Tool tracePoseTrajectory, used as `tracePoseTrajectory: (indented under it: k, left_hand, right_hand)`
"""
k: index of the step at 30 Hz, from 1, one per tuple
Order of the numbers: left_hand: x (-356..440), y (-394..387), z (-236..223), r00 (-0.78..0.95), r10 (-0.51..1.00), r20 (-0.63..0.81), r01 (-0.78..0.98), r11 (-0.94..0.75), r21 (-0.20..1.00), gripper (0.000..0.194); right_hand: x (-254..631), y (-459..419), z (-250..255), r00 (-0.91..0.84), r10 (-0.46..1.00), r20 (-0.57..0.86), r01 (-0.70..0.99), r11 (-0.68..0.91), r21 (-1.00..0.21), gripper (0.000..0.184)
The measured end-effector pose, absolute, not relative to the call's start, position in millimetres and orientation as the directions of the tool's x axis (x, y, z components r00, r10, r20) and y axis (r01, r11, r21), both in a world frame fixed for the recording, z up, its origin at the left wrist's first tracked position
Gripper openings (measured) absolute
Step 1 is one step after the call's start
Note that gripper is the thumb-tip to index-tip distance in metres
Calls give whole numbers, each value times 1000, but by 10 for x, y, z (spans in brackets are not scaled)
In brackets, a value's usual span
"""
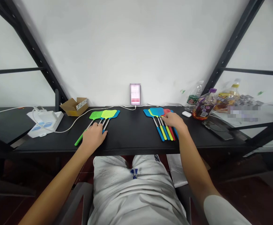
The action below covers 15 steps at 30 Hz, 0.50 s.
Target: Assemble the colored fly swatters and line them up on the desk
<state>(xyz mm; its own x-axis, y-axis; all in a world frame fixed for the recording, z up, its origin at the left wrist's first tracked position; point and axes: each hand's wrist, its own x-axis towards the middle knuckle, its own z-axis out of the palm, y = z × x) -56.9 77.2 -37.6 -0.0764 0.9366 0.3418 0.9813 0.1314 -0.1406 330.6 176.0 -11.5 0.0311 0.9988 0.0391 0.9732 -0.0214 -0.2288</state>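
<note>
Two fanned groups of fly swatters lie on a black table. In the left group are a green fly swatter (pixel 95 115), a yellow-green fly swatter (pixel 108 113) and blue ones partly under it. My left hand (pixel 94 136) is closed over handles of this group, its thumb by a blue handle; the green handle sticks out on its left. At the right group, my right hand (pixel 174 121) has its fingers curled at the shafts just below a red fly swatter (pixel 166 111). A blue fly swatter (pixel 157 111) tops this group, and several coloured handles point toward me. My right fingertips are partly hidden.
A phone (pixel 135 94) leans on the wall, its cable running left. An open cardboard box (pixel 74 107) and a white package (pixel 46 122) are at left. Drink bottles (pixel 204 104), a white case (pixel 186 114) and a dark phone (pixel 217 130) are at right.
</note>
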Motion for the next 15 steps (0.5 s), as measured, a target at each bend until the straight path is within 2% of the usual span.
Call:
tracePoseTrajectory:
  k: [4, 10, 15]
  left_hand:
    - [-578, 816, -432, -74, 942, 327, 982, 126, -140, 34]
    - [-573, 821, -422, -149, 916, 373, 970, 208, -123, 43]
    - [-604, 811, -371, -149, 938, 313, 974, 194, -118, 34]
  right_hand:
    - [3301, 1761, -104, 23, 999, 33, 975, -15, -221, 41]
    - [3300, 1758, -103, 20, 999, 28, 970, -12, -243, 39]
    - [3292, 1759, -104, -5, 1000, 11, 967, 7, -253, 42]
